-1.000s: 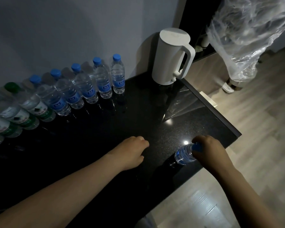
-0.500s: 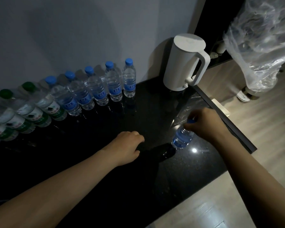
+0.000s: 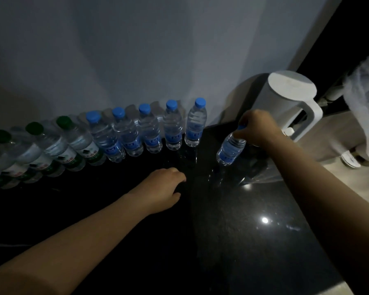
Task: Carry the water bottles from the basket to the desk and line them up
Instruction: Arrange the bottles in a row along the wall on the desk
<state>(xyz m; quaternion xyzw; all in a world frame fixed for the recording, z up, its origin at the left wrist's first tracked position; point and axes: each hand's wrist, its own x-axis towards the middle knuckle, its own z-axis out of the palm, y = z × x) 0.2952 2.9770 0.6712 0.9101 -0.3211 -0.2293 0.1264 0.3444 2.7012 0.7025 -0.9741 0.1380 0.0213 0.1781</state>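
Note:
My right hand grips a blue-capped water bottle by its neck, holding it tilted just above the black desk, to the right of the row's end. A row of water bottles stands along the wall: several with blue caps, the last one at the right end, and several with green caps to the left. My left hand rests on the desk in front of the row, fingers curled, holding nothing. The basket is out of view.
A white kettle stands at the desk's back right corner, close behind my right hand. Crumpled clear plastic hangs at the far right. Pale wooden floor lies beyond the desk's right edge.
My right hand has carried the bottle from the desk's front right edge back toward the wall, close to the end of the row. My left hand has stayed on the desk.

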